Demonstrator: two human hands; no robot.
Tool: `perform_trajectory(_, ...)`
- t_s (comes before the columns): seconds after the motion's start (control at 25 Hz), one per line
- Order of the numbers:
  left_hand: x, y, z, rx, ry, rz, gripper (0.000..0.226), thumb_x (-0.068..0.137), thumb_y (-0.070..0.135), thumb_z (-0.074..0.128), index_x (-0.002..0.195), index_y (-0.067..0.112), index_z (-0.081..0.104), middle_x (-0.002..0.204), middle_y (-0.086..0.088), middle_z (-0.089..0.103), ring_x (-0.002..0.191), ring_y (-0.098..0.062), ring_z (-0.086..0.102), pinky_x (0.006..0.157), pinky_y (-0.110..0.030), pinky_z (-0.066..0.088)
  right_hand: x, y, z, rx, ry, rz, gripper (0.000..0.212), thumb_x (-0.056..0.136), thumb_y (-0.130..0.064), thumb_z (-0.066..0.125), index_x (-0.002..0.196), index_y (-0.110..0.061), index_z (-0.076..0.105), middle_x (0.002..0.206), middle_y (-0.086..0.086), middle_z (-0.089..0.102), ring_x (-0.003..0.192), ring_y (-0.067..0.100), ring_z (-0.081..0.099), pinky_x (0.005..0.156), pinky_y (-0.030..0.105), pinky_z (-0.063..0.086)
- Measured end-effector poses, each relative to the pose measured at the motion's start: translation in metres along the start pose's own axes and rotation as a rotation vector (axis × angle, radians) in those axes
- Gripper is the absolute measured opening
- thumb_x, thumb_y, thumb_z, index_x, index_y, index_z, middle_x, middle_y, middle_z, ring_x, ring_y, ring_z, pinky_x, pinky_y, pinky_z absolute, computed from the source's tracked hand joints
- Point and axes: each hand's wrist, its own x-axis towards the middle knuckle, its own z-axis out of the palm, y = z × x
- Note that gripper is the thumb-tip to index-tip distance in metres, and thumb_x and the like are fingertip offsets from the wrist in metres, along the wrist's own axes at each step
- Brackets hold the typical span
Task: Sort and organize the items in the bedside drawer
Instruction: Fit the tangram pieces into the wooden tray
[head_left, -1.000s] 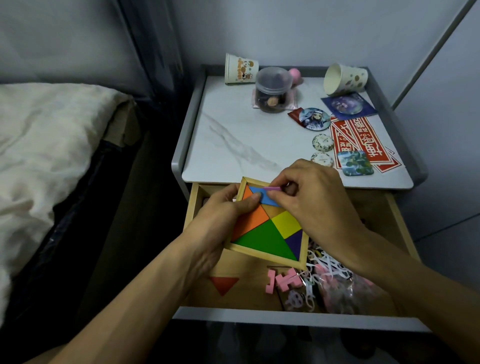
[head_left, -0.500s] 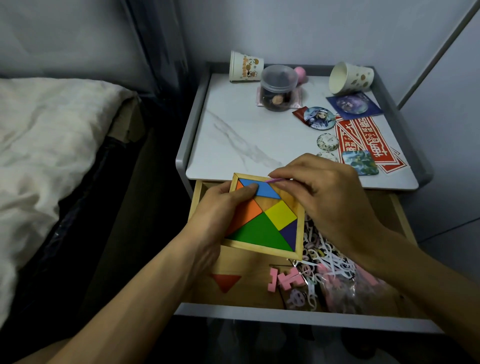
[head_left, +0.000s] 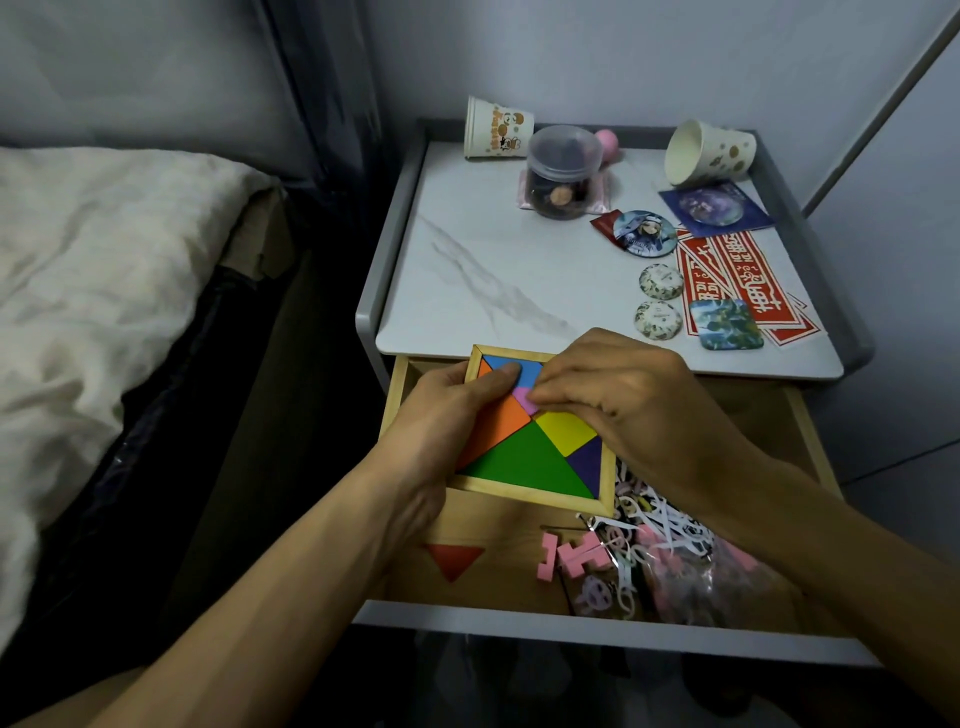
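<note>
The left hand (head_left: 441, 415), left of the wooden puzzle tray (head_left: 524, 491), and the right hand (head_left: 623, 395), at the tray's far right corner, are seen bare. The left forearm (head_left: 270, 587) and the right forearm (head_left: 831, 545), nearer than the tray, are uncovered as far as they are shown.

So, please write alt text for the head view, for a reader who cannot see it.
Over an open bedside drawer, the left hand grips a wooden tangram tray while the right hand pinches a pink piece in it. A red triangle lies loose in the drawer; cups, a jar and badges sit on the nightstand.
</note>
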Motion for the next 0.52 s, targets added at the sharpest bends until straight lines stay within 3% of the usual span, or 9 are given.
perform_trajectory(0.12, 0.001, 0.001, 0.0, -0.009, 0.009, -0.003, 0.026, 0.092, 0.026, 0.065, 0.11, 0.008, 0.07, 0.102, -0.017, 0.074, 0.101, -0.037, 0.068, 0.095, -0.049, 0.053, 0.0, 0.001, 0.002, 0.02, -0.002, 0.024, 0.028, 0.093, -0.02, 0.055, 0.096, -0.005, 0.077, 0.093, 0.006, 0.072, 0.089, 0.018, 0.061, 0.081, 0.025, 0.049)
perform_trajectory(0.24, -0.001, 0.003, 0.0, -0.064, 0.024, 0.006, 0.028, 0.088, 0.022, 0.069, 0.11, 0.005, 0.07, 0.102, -0.018, 0.073, 0.1, -0.037, 0.069, 0.093, -0.048, 0.054, 0.001, -0.001, 0.002, 0.074, 0.115, 0.143, 0.019, 0.091, -0.016, 0.063, 0.097, -0.006, 0.077, 0.093, 0.005, 0.072, 0.088, 0.015, 0.062, 0.082, 0.025, 0.049)
perform_trajectory(0.4, -0.001, 0.014, -0.01, -0.167, 0.134, 0.09, 0.03, 0.079, 0.008, 0.075, 0.108, 0.001, 0.069, 0.098, -0.017, 0.074, 0.088, -0.029, 0.073, 0.076, -0.038, 0.061, 0.003, -0.005, -0.008, 0.153, 0.243, 0.339, 0.013, 0.091, -0.01, 0.065, 0.099, -0.009, 0.075, 0.093, -0.001, 0.07, 0.086, 0.003, 0.061, 0.077, 0.021, 0.049)
perform_trajectory(0.52, 0.001, 0.025, -0.025, -0.253, 0.25, 0.159, 0.031, 0.078, 0.006, 0.076, 0.108, 0.002, 0.069, 0.094, -0.013, 0.076, 0.079, -0.023, 0.074, 0.062, -0.031, 0.061, 0.003, -0.007, -0.01, 0.26, 0.257, 0.446, 0.013, 0.093, -0.015, 0.062, 0.101, -0.015, 0.072, 0.09, -0.009, 0.069, 0.083, 0.003, 0.064, 0.073, 0.016, 0.051)
